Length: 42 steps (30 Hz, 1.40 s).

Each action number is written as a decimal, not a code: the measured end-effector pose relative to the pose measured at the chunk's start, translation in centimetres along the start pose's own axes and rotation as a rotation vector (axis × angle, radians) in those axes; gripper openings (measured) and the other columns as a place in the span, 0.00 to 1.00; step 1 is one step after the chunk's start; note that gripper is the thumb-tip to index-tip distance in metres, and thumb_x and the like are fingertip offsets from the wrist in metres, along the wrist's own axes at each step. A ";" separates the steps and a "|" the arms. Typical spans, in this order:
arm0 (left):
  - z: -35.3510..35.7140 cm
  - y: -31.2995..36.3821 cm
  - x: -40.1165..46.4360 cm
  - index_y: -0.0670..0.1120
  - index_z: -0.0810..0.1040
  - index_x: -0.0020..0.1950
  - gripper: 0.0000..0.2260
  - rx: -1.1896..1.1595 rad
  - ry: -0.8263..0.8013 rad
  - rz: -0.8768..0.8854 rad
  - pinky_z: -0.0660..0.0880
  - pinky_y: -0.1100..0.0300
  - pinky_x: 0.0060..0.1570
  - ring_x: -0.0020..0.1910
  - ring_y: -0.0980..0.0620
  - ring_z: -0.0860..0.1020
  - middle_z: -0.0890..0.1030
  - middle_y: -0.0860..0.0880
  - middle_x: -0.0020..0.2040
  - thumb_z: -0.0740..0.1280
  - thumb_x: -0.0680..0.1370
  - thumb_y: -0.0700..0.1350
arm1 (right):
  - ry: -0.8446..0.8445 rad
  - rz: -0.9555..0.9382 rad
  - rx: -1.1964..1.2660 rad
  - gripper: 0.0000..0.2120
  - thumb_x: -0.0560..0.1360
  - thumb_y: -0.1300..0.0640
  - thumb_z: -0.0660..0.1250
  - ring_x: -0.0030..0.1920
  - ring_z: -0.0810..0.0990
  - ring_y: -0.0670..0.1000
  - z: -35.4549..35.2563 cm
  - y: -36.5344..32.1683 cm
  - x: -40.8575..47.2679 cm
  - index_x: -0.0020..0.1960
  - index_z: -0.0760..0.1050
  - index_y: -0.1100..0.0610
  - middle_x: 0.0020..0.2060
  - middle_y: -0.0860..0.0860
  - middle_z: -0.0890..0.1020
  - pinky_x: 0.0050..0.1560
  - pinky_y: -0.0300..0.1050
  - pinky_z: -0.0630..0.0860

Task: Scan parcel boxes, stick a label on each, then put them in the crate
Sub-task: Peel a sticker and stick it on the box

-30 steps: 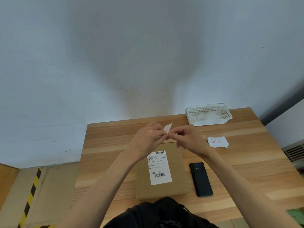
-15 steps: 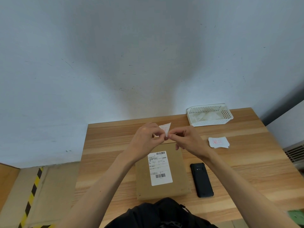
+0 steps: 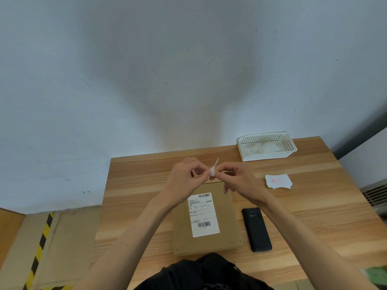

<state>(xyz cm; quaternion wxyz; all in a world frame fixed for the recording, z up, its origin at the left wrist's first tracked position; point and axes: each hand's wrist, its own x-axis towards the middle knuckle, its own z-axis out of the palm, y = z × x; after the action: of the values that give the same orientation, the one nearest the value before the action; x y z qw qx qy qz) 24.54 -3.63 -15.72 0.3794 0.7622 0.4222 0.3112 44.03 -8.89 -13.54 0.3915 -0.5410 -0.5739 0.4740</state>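
I have both hands raised above the far end of the parcel box (image 3: 206, 219), pinching one small white label (image 3: 213, 170) between them: the left hand (image 3: 186, 176) grips its near-left edge between thumb and forefinger, the right hand (image 3: 236, 181) does the same from the other side, and the remaining fingers of each curl loosely away. The label stands nearly on edge, its top corner pointing up, which I read as the grip for peeling a sticker off its backing; whether the two layers have parted is too small to tell. The box lies flat on the bench (image 3: 134, 197) directly under my hands, its shipping slip (image 3: 203, 214) facing up, so the peeled label can drop straight down onto bare cardboard beside it. The black scanner (image 3: 256, 229) lies face down just to the right of the box, apart from it and within easy reach of my right hand. Further right sits the stack of spare labels (image 3: 278, 181), printed in red, close enough to draw from without leaning. The white basket (image 3: 267, 156) at the far right corner holds crumpled pale scraps, probably discarded backings, so I judge that is where the waste goes. No crate shows in this view. My guess is that sticking comes next, and a curled or self-stuck label is the risk.
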 end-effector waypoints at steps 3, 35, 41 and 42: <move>0.0 -0.3 0.1 0.51 0.84 0.43 0.03 0.027 0.019 -0.020 0.76 0.52 0.43 0.43 0.54 0.78 0.81 0.56 0.40 0.73 0.77 0.46 | 0.034 0.041 0.004 0.07 0.80 0.63 0.67 0.28 0.76 0.42 0.2 0.6 0.2 0.48 0.82 0.64 0.44 0.54 0.86 0.31 0.42 0.75; 5.0 1.7 3.4 0.51 0.83 0.41 0.06 -0.026 0.282 -0.431 0.69 0.70 0.38 0.37 0.62 0.76 0.83 0.54 0.39 0.72 0.78 0.46 | 0.308 0.258 0.090 0.06 0.78 0.66 0.68 0.24 0.70 0.51 -12.7 7.8 -1.4 0.44 0.75 0.69 0.25 0.47 0.75 0.31 0.48 0.78; 8.3 2.5 5.1 0.50 0.84 0.41 0.05 -0.028 0.358 -0.505 0.74 0.63 0.43 0.42 0.54 0.80 0.84 0.52 0.40 0.72 0.77 0.42 | 0.350 0.337 0.105 0.06 0.78 0.67 0.68 0.21 0.70 0.52 -18.6 11.5 -0.5 0.42 0.74 0.65 0.29 0.46 0.81 0.28 0.46 0.74; 8.9 2.7 5.2 0.50 0.84 0.41 0.06 -0.024 0.362 -0.521 0.74 0.64 0.43 0.42 0.55 0.80 0.84 0.53 0.40 0.71 0.77 0.42 | 0.359 0.355 0.098 0.07 0.78 0.66 0.68 0.21 0.70 0.52 -19.7 12.4 -0.2 0.42 0.74 0.64 0.33 0.47 0.84 0.28 0.46 0.74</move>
<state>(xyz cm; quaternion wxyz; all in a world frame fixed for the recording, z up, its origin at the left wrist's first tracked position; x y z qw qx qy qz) 35.06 -2.79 -17.25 0.3738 0.5562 0.6603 0.3391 66.10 -7.10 -20.77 0.4235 -0.6893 -0.3676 0.4588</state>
